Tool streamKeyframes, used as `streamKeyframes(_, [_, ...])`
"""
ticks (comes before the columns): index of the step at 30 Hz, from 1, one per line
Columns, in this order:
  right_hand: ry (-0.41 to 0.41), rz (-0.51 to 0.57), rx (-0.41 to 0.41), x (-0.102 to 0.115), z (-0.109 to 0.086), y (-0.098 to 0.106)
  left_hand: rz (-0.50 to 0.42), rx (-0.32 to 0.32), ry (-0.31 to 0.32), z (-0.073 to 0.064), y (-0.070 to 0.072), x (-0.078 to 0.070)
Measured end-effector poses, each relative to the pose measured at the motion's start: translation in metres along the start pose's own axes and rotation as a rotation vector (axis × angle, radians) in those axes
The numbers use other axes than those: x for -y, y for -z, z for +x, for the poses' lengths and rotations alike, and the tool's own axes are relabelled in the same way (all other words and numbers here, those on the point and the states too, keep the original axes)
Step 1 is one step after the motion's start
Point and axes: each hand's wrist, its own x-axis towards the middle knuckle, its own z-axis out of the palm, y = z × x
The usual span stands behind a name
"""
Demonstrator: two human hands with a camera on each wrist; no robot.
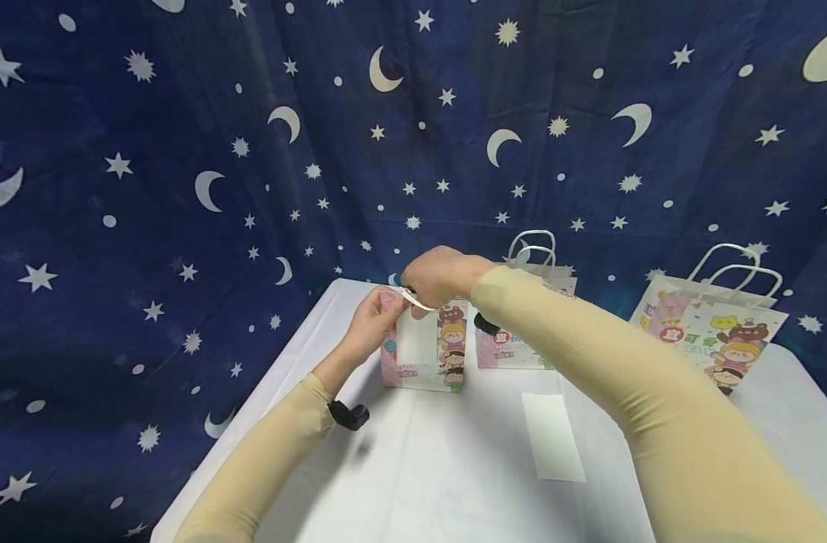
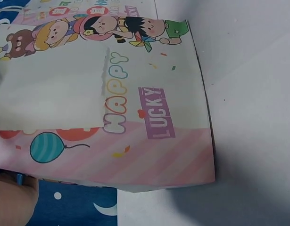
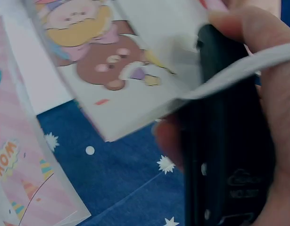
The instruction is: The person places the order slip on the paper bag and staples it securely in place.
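Note:
A paper gift bag with cartoon figures stands upright on the white table, a white paper strip lying flat over its front. My left hand pinches the bag's top edge at the left corner; in the left wrist view only a bit of this hand shows at the lower left. At the top of the bag, my right hand grips a black stapler, whose jaws straddle the bag's rim. The bag's white twisted handle crosses in front of the stapler.
A second cartoon bag stands right behind my right forearm, partly hidden. Farther right is a third bag with its handles up. A loose white paper strip lies on the table. A dark blue star-and-moon curtain hangs behind.

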Motion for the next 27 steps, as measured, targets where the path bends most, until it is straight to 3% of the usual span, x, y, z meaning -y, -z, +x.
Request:
streamKeyframes(4, [-0.024,0.087,0.066,-0.005,0.0,0.004,0.007,0.017,-0.001,0.001,0.001,0.002])
streamKeyframes(7, [-0.069,0.249,0.107,-0.012,-0.001,0.008,-0.001,0.018,-0.003,0.001,0.0,0.001])
streamKeyframes(11, [-0.12,0.409,0.102,-0.024,-0.003,0.014,-0.014,0.026,0.005,0.0,-0.002,0.0])
streamKeyframes(19, [-0.187,0.466,-0.007,-0.041,-0.01,0.022,-0.021,0.035,0.015,-0.001,-0.003,-0.001])
streamKeyframes(27, [-0.19,0.49,-0.118,-0.051,-0.023,0.031,-0.028,0.027,0.003,-0.002,0.0,0.003])
